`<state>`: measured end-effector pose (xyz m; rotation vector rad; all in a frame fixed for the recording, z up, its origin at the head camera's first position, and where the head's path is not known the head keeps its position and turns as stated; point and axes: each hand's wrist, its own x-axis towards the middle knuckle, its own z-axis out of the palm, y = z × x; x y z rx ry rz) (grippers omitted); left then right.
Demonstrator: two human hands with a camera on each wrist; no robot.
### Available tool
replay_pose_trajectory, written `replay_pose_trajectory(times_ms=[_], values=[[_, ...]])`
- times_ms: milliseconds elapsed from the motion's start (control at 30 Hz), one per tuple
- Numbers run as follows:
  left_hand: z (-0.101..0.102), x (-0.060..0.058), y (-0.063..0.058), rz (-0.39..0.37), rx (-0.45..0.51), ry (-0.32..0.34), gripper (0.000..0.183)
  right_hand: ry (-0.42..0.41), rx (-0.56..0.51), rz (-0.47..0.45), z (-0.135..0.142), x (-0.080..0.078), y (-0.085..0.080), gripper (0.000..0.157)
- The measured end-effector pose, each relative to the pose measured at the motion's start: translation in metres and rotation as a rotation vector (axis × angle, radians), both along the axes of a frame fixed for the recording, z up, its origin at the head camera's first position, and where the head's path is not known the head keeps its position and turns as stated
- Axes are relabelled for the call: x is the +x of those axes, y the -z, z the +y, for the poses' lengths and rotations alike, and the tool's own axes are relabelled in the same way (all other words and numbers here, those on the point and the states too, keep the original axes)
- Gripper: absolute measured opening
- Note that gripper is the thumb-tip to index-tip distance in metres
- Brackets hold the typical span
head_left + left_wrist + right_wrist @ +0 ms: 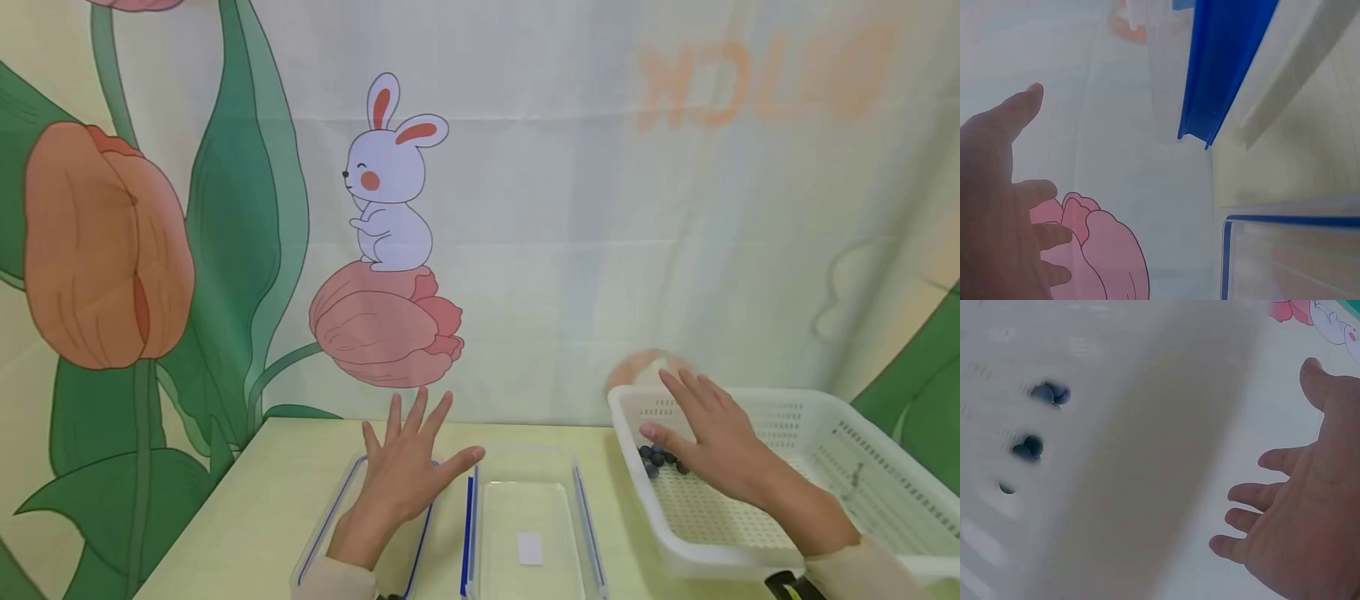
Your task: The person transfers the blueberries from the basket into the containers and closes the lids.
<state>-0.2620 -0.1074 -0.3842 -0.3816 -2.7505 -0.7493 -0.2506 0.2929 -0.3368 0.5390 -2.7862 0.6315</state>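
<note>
1. Left hand [405,479] is hovering above a blue-edged tray [311,542] (lid or box, cannot tell). Fingers are standing apart, gripping nothing. A low drop of the wrist could be dragging the tray askew.
2. Box [525,512] is lying just right of the left hand, between the two hands. Its blue flap [467,533] is facing the left hand; a finger or sleeve catching there could be sliding or tipping the box, which is looking light.
3. Right hand [720,446] is hanging over the basket [660,533], well apart from the left. Fingers are extending straight, holding nothing. A forearm bumping the near rim could be shifting the basket.
4. Dark berries [657,459], probably blueberries, are clustering below the right thumb, by the basket's left wall. Round and loose: a careless push could be scattering them, a hard pinch bruising them. The hand may be covering some; count uncertain.
5. Writing, near: a white label [529,549] is showing in the box, right of the left hand; no print is coming through.
6. Writing, far: beyond the right hand, pale orange letters [742,79] are running backwards on the cloth [540,208], seemingly "DUCK", the D blurring. No brand is showing.
</note>
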Motion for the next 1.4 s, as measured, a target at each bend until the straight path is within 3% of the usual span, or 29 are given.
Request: replay_pose_trajectory(times_ms=[300, 633, 867, 1233, 1400], values=[[-0.001, 0.002, 0.005, -0.102, 0.193, 0.05, 0.094, -0.031, -0.049, -0.039, 0.019, -0.004, -0.014, 0.083], [0.001, -0.001, 0.013, -0.209, 0.364, 0.107, 0.087, -0.056, -0.016, -0.075, 0.04, -0.014, -0.029, 0.082], [0.009, 0.001, 0.02, -0.234, 0.418, 0.117, 0.081, -0.029, 0.011, -0.141, 0.05, -0.025, -0.036, 0.082], [0.015, 0.003, 0.033, -0.336, 0.478, 0.063, 0.07, -0.053, -0.044, -0.223, 0.06, -0.038, -0.027, 0.073], [0.016, 0.004, 0.038, -0.384, 0.566, 0.075, 0.067, -0.077, -0.07, -0.217, 0.068, -0.047, -0.017, 0.068]])
